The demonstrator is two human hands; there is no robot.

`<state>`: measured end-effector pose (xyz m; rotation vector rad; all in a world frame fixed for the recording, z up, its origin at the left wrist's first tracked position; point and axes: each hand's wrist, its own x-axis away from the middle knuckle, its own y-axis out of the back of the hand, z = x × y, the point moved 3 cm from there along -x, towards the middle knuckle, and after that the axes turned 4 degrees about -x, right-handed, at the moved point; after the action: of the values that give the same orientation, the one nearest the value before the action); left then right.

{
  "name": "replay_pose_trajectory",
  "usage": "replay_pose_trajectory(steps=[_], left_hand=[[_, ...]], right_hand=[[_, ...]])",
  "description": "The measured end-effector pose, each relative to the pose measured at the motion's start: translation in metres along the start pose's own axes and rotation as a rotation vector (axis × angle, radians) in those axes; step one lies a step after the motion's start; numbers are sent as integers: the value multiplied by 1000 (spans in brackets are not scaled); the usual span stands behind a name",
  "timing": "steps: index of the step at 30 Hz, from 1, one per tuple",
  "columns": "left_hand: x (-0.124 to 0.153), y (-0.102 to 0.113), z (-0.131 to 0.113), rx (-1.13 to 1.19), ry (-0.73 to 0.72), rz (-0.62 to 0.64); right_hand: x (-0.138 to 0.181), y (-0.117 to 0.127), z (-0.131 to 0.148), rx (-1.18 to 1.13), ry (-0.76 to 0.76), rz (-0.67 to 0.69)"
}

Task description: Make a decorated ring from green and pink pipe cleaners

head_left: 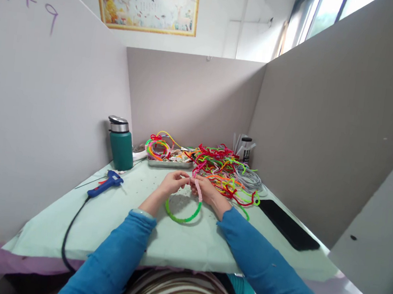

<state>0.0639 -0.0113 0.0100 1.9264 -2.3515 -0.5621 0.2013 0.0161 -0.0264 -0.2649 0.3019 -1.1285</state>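
My left hand (173, 183) and my right hand (208, 190) meet over the middle of the pale green table (111, 222). Both pinch a green hoop (182, 216) that hangs toward me. A pink pipe cleaner (198, 190) is wound on the hoop's upper right part, under my right fingers. Both sleeves are blue.
A heap of coloured pipe cleaners (227, 169) lies just beyond my hands. A metal tray (170, 162) with more loops sits behind. A blue glue gun (105, 184) with a black cord lies at left, near a green flask (121, 144). A black phone (288, 224) lies at right. Partition walls close three sides.
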Motion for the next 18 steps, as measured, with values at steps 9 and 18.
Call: replay_pose_trajectory(steps=[9, 18], left_hand=[[-5, 2, 6, 6, -29, -38], [-6, 5, 10, -24, 25, -100]], right_hand=[[2, -2, -1, 51, 20, 33], [5, -5, 5, 96, 115, 11]])
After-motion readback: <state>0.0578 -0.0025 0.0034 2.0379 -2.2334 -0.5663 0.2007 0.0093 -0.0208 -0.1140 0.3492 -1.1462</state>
